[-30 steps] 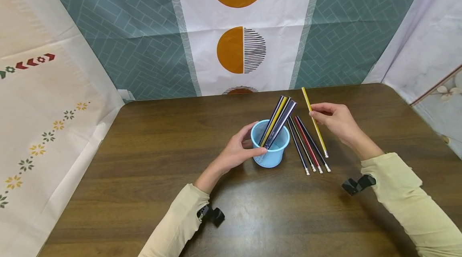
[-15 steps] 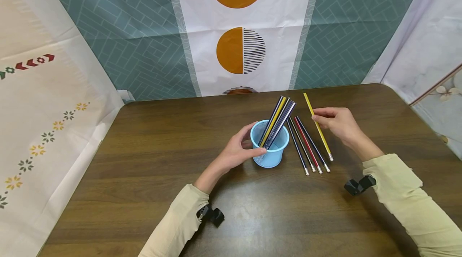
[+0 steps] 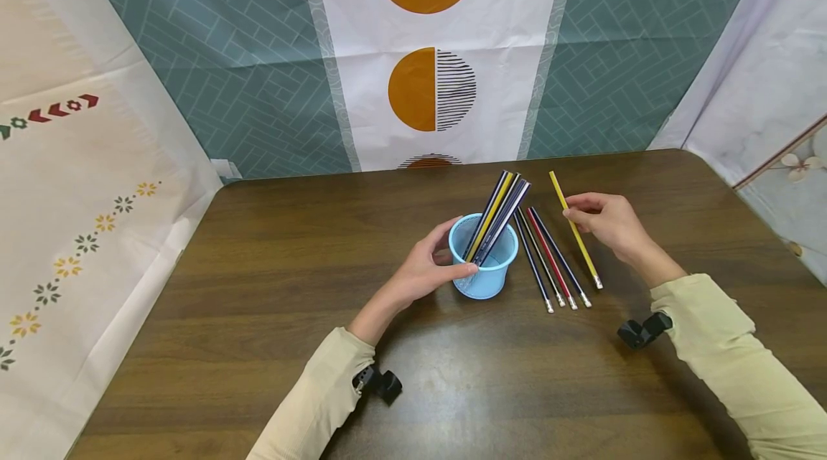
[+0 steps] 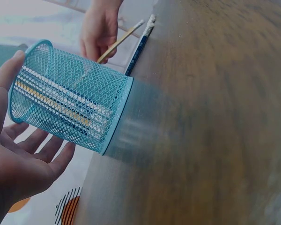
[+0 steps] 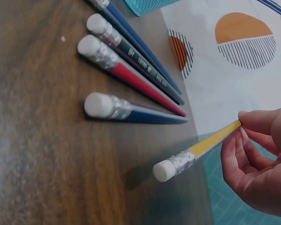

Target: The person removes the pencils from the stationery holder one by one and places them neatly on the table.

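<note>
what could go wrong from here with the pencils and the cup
The right hand pinches the slim yellow pencil with a white eraser between thumb and fingertips, so it might swivel or slip.

The dark and yellow pencils in the light blue round mesh cup lean toward one side; the cup could tip if the left hand let go.

The red pencil and its dark neighbours lie loose between cup and right hand, so a brush could roll them.

Pale yellow, lightly wrinkled sleeves (image 3: 717,345) each carry a small, blocky black device (image 3: 390,388).
</note>
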A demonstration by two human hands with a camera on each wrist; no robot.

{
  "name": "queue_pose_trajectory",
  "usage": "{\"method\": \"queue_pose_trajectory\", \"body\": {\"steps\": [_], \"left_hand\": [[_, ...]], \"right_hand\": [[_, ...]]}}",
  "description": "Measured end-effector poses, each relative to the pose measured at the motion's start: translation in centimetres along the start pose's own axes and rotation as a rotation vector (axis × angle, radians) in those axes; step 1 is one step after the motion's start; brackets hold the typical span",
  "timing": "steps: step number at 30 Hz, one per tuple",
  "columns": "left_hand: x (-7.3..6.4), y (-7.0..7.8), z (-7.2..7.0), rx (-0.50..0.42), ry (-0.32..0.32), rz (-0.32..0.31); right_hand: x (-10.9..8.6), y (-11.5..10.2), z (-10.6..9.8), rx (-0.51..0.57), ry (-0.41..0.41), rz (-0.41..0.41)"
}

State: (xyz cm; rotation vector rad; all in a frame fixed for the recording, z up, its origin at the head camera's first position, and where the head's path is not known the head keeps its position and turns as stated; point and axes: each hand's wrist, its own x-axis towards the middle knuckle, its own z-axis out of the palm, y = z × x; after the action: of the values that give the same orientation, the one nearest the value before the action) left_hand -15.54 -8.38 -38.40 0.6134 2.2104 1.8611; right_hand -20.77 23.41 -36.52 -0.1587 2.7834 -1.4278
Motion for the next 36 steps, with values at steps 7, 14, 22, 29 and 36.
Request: {"method": "queue_pose_trajectory", "body": {"steps": [7,14,22,29,36], "left_hand": [[0.0,0.1,0.0,-0.001,-0.003,-0.006],[0.0,0.1,0.0,-0.003,0.001,-0.008],[0.0,0.1,0.0,-0.016,-0.005,-0.006],[0.0,0.2,0.0,-0.009,-0.003,-0.025],[0.0,0.2,0.0,-0.011,-0.001,-0.020]], "right_hand": [[0.0,1.0,0.1,-0.049,-0.033,0.034],[-0.1,1.5,0.5,-0.054,-0.056,0.047],[-0.1,1.9,0.8,-0.050,-0.109,0.078],[-0.2,2.1,1.2,-0.050,-0.127,0.110],[-0.4,1.9,1.7,-0.067,-0.095,0.108]]}}
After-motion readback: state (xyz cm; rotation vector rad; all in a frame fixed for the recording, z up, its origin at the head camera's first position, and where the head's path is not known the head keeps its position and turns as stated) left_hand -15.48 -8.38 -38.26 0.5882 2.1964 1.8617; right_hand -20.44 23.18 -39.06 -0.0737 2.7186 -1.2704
